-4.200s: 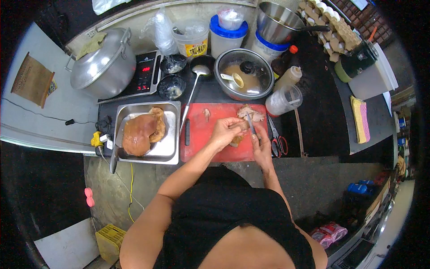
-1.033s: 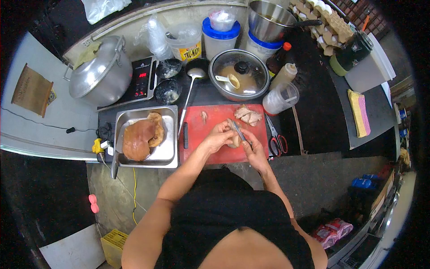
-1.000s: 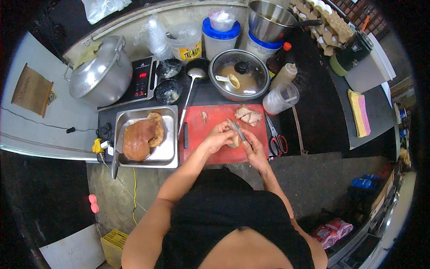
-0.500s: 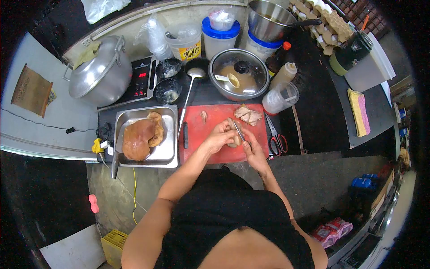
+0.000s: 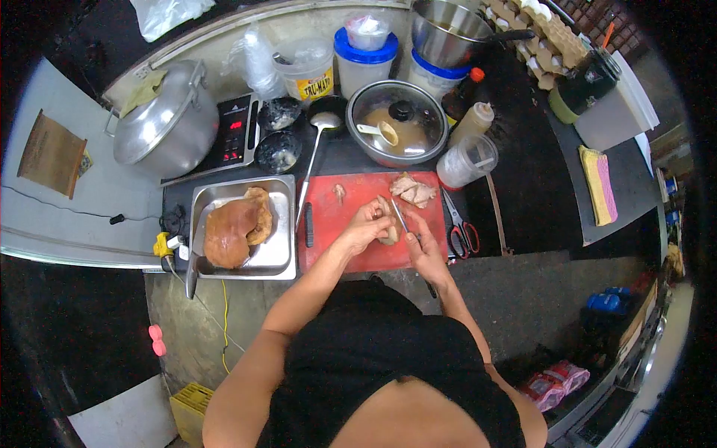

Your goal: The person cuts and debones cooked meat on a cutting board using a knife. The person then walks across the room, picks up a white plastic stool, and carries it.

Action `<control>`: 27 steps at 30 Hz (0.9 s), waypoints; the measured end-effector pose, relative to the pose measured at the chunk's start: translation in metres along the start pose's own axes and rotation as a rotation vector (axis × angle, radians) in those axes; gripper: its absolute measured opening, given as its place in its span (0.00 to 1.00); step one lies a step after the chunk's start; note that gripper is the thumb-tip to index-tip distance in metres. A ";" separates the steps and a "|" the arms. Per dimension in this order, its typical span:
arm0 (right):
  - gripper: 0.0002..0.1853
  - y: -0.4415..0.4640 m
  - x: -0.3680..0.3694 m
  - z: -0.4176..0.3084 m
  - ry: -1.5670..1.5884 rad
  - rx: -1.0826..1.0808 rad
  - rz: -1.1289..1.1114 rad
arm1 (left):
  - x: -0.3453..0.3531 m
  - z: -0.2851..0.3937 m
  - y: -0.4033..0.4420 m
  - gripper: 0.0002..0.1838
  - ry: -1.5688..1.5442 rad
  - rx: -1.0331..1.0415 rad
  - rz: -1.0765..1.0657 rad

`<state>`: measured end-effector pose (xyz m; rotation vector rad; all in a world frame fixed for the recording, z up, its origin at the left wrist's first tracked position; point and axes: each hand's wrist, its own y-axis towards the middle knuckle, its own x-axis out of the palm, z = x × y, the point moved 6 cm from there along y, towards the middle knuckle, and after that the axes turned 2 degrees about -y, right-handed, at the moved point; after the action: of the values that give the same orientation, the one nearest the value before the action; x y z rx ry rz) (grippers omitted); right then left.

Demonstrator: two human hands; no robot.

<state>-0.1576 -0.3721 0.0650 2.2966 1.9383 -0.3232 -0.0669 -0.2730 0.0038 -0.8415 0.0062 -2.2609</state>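
Note:
My left hand (image 5: 367, 225) pinches a piece of cooked meat (image 5: 389, 234) against the red cutting board (image 5: 336, 246). In my right hand (image 5: 424, 252) is a knife (image 5: 399, 214), its blade beside the meat and close to my left fingertips. The handle's end shows below my right wrist. A pile of sliced meat (image 5: 414, 190) lies at the board's upper right, and a small scrap (image 5: 339, 193) rests near its upper left. Red-handled scissors (image 5: 464, 233) lie just right of the board.
Left of the board, a steel tray (image 5: 283, 261) holds large brown pieces of meat (image 5: 228, 232). Behind stand a ladle (image 5: 319, 142), a lidded bowl (image 5: 366, 101), a plastic container (image 5: 467, 161), a sauce bottle (image 5: 473, 124), an induction cooker (image 5: 236, 134) and a big pot (image 5: 170, 123).
The knife has slid back toward my body, so its handle end now shows below my right wrist. My left hand stays on the meat.

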 end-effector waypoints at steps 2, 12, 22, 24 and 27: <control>0.22 -0.001 0.006 -0.002 0.069 0.064 -0.015 | 0.003 0.002 -0.001 0.15 0.009 -0.023 0.001; 0.20 0.006 0.004 0.014 0.051 -0.042 0.031 | 0.006 0.005 -0.003 0.13 0.024 -0.018 0.043; 0.22 0.003 0.003 0.000 0.090 0.065 0.006 | 0.000 -0.004 0.002 0.16 0.026 -0.052 -0.039; 0.22 0.002 0.006 -0.003 0.100 0.086 -0.017 | 0.001 -0.004 0.002 0.16 0.025 -0.055 -0.017; 0.21 0.004 0.008 0.002 0.094 0.036 -0.028 | 0.002 -0.003 0.002 0.16 0.042 -0.040 -0.037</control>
<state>-0.1523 -0.3661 0.0607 2.3497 2.0259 -0.2595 -0.0683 -0.2760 0.0020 -0.8214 0.0556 -2.3191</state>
